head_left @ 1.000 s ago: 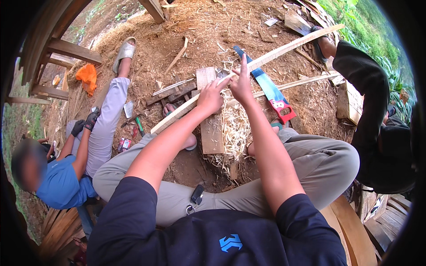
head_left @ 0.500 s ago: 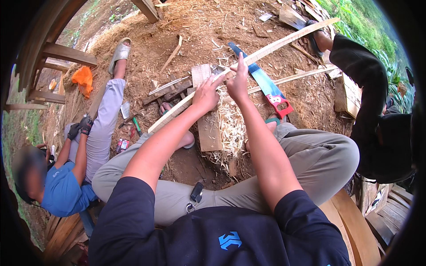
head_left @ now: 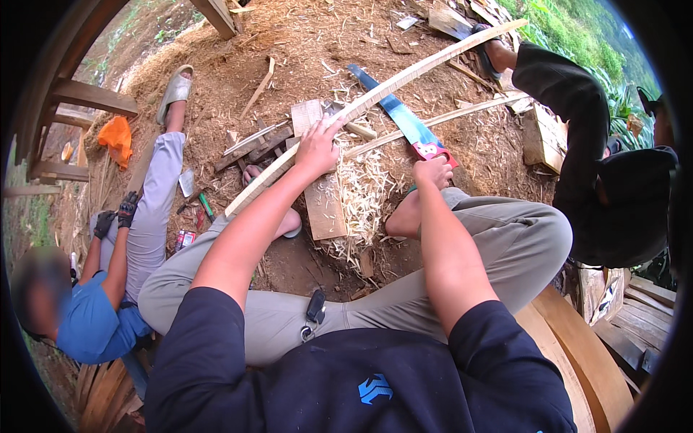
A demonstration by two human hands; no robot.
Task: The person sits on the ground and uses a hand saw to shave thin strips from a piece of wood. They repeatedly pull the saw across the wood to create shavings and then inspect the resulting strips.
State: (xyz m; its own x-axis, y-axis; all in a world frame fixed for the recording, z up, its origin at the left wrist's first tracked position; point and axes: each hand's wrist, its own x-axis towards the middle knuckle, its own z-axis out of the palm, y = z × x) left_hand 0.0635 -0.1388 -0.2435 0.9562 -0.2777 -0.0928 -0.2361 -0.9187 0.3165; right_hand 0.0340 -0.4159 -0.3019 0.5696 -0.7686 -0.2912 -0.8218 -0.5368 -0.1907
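A long, pale wooden strip [head_left: 404,77] runs slantwise from beside my left knee to the far right. My left hand [head_left: 316,149] grips it near its middle, fingers over the wood, above a short board [head_left: 326,209] heaped with shavings. Beyond my right knee, my right hand [head_left: 433,173] is closed at the red handle of a handsaw [head_left: 408,123]. The saw's blue-grey blade points away to the far left and passes beneath the strip. A second, thinner strip [head_left: 462,114] lies on the ground and crosses under the blade.
A person in a blue shirt [head_left: 97,317] and dark gloves sits at left, one leg stretched forward. Another person's dark trouser leg [head_left: 570,86] reaches in from the right. A green-handled tool [head_left: 206,207], an orange bag [head_left: 117,139] and wood blocks [head_left: 543,141] lie around.
My right hand has left the wooden strip and come down and to the right onto the saw's handle. My left hand stays on the strip. The whole view has shifted slightly.
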